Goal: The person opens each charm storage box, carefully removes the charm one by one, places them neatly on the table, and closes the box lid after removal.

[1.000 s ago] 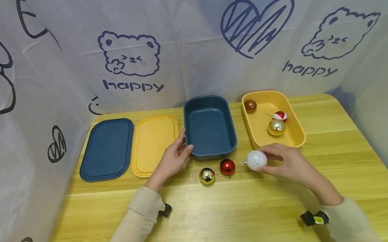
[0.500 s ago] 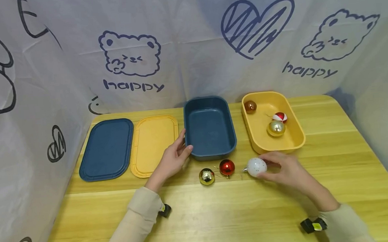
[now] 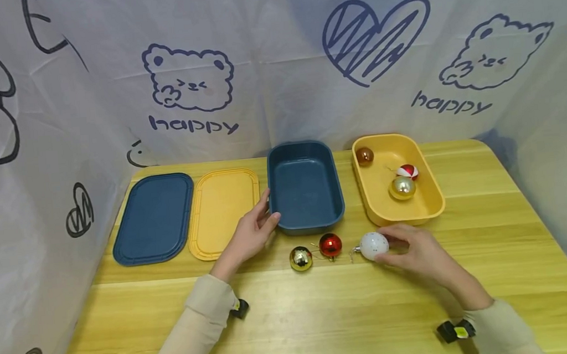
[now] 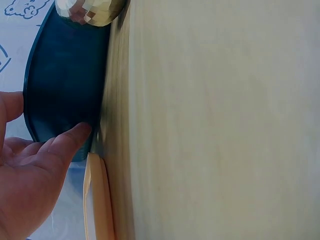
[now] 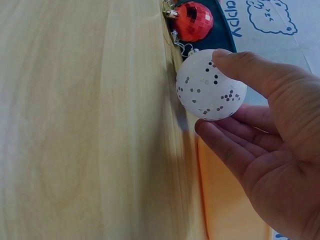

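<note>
My right hand (image 3: 414, 250) pinches a white speckled Christmas ball (image 3: 373, 246) between thumb and fingers, just in front of the yellow box (image 3: 377, 214). In the right wrist view the thumb lies on top of the ball and its silver cap points away. My left hand (image 3: 253, 232) rests at the near left corner of the dark blue box (image 3: 310, 230); in the left wrist view its straight thumb (image 4: 75, 137) touches the wall. A red faceted ball (image 3: 330, 245) and a gold faceted ball (image 3: 301, 258) lie on the table before the blue box.
Inside the yellow box sit a brown ball (image 3: 364, 156), a red-and-white ball (image 3: 407, 172) and a gold ball (image 3: 402, 188). A yellow lid (image 3: 226, 209) and a dark blue lid (image 3: 154, 218) lie flat at the left. Behind the wooden table (image 3: 324, 318) hangs a printed white cloth (image 3: 282, 99).
The right hand has come slightly toward the near edge with the white ball, away from the yellow box. The left hand stays at the blue box.
</note>
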The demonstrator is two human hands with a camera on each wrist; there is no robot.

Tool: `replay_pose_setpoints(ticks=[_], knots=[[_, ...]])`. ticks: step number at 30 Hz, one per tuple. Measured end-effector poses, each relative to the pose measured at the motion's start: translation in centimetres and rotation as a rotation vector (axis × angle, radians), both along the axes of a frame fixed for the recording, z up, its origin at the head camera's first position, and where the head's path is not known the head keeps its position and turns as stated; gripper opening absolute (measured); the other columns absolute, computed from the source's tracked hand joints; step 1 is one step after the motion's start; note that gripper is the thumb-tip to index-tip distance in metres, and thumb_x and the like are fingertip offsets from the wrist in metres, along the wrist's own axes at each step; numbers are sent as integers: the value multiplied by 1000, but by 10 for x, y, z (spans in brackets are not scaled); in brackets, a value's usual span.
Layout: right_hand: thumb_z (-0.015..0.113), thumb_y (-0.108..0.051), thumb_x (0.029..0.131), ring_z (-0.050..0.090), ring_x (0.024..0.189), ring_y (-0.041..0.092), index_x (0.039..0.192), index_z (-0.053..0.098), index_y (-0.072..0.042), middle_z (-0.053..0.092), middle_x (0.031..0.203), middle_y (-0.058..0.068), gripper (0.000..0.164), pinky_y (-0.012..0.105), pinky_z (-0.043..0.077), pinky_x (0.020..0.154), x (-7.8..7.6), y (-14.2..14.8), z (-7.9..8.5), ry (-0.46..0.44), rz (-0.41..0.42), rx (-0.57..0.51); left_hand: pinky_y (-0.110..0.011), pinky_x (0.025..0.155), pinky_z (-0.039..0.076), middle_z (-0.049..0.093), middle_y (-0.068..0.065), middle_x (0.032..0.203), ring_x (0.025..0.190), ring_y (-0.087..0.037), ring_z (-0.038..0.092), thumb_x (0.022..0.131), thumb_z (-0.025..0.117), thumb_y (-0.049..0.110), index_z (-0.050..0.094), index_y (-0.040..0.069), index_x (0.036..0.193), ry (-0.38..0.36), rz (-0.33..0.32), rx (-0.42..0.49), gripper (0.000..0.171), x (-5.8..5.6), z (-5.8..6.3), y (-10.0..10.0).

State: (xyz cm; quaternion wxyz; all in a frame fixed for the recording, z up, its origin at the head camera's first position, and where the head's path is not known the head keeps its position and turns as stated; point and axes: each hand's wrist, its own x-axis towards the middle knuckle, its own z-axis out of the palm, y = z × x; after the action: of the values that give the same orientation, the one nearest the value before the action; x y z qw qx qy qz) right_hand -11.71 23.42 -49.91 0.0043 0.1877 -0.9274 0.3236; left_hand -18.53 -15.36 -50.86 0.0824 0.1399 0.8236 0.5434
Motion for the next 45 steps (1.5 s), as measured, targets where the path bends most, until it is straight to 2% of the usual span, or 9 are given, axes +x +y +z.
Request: replay_pose_setpoints(ticks=[5,19,31,38,45], knots=[[92,-25,84,76,104,25,129,73,-3,76,122,12,53,40,64,89,1,-1,0,-37,-8,-26,-48,115,48,36,-27,165,143,-38,53,110,60,26,21,13,170,9,1,-1,73,1,0,0],[93,-25,82,76,103,24,129,73,-2,76,122,13,57,36,64,88,2,0,-1,-47,-7,-49,-47,114,49,38,-27,164,143,-37,54,110,59,27,20,13,170,16,-3,1,73,1,3,0],[93,-21,82,77,103,28,129,72,1,76,121,16,56,38,64,88,2,1,0,-72,4,-84,-46,115,49,37,-26,165,144,-37,53,110,59,27,20,14,170,3,2,-3,73,0,1,0],[93,-23,82,77,103,31,130,71,4,76,119,17,59,41,64,89,3,1,2,-78,-4,-88,-46,114,49,37,-27,165,143,-37,54,110,59,27,20,14,170,3,3,-8,73,0,1,1],[93,-22,82,77,104,31,131,70,5,76,119,17,60,38,64,90,3,1,4,-104,-7,-115,-46,114,49,37,-27,165,143,-38,54,110,60,26,20,13,170,10,-1,-7,73,0,1,1]])
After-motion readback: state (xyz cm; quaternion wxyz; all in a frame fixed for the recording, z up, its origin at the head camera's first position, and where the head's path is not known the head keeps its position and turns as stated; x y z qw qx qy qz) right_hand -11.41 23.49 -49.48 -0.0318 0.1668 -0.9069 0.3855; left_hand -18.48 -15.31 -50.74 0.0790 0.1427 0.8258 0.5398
